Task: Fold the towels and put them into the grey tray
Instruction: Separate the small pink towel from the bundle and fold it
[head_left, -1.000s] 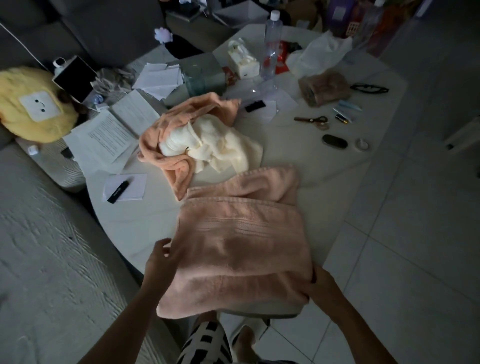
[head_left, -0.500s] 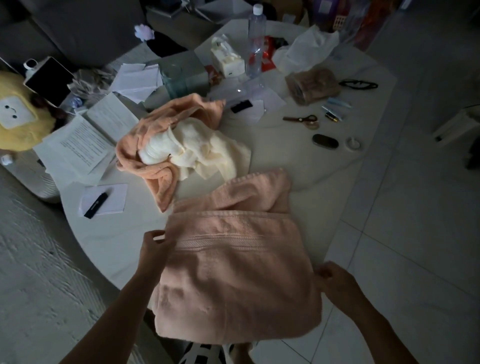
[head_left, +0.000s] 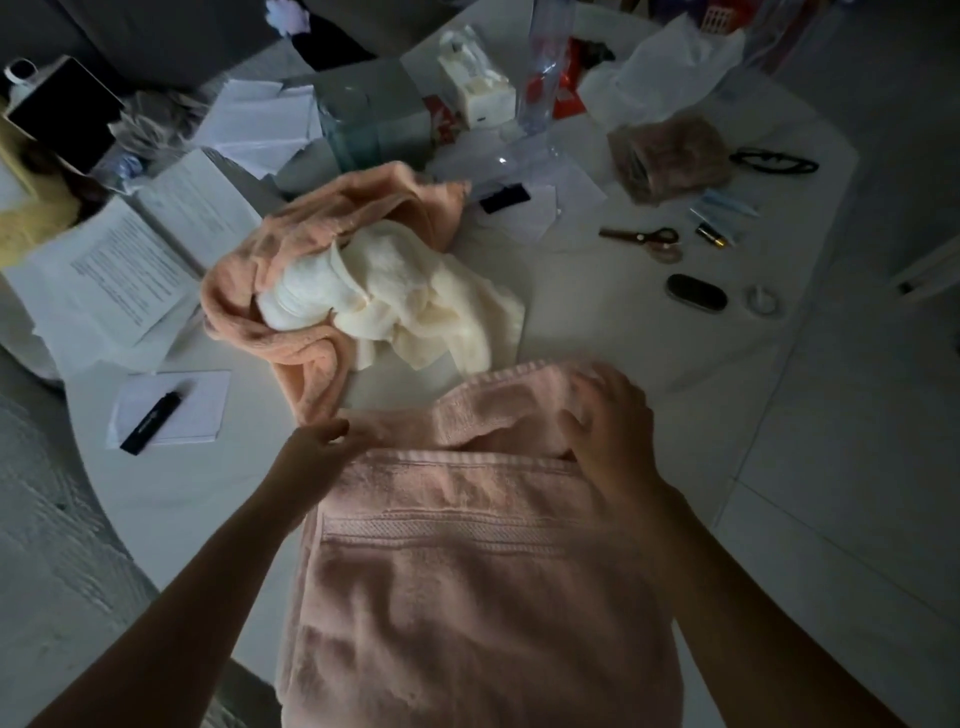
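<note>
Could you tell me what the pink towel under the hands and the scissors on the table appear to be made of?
The pink towel looks like soft terry cloth, probably cotton: fuzzy, matte pile with a flat woven band across it. The scissors seem to have dull metal blades and handle loops that look like plastic; the dim light leaves that open.

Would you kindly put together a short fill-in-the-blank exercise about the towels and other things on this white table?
1. Both hands, left hand and right hand, rest on the large pink terry towel, which hangs over the table's ____ edge.
2. The crumpled cream towel lies partly wrapped in a crumpled ____ towel.
3. The black pen lies on a white ____.
4. The scissors lie to the ____ of the crumpled towels.

Missing words: near; orange; notepad; right
</note>
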